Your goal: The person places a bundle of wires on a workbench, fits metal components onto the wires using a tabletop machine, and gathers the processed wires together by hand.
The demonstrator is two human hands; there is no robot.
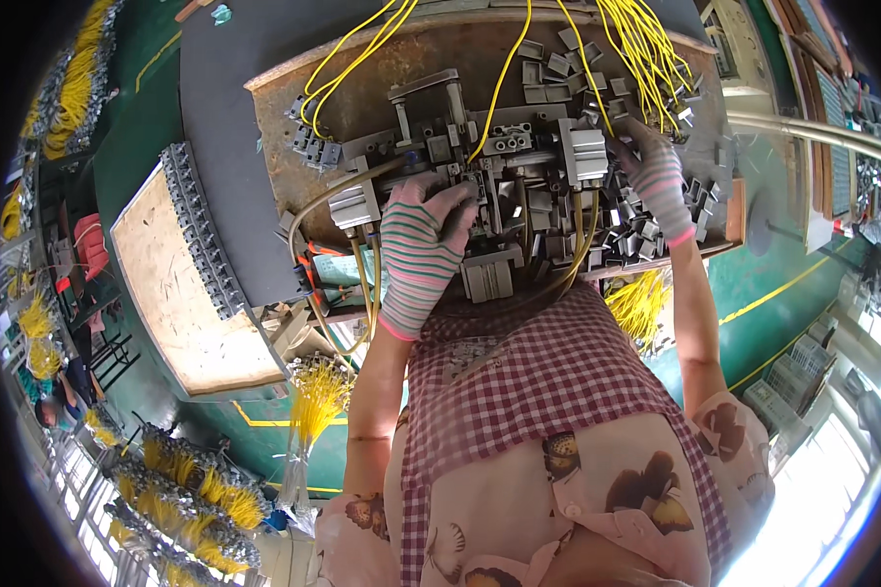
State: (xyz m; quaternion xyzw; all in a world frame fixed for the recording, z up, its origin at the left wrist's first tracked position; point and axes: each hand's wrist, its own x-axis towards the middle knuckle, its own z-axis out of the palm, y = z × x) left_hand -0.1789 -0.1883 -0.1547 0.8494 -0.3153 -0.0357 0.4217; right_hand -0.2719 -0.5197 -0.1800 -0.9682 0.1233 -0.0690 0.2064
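A metal clamping fixture (507, 142) with grey cylinder blocks stands on the worn brown bench in front of me. My left hand (424, 245), in a striped knitted glove, is at the fixture's middle with its fingers curled together. Whatever they grip is hidden. One yellow cable (504, 78) runs down into the fixture just beyond these fingers. My right hand (651, 176), gloved alike, is at the fixture's right, thumb and fingers bent around the lower end of another yellow cable (584, 68). Small grey metal brackets (646, 230) lie heaped below this hand.
More yellow cables (641, 44) and loose brackets (548, 78) lie at the back right. A few cables end in metal pieces (315, 147) at the back left. Brown air hoses (347, 186) loop around the fixture. A pale board (191, 284) edged with metal parts stands left.
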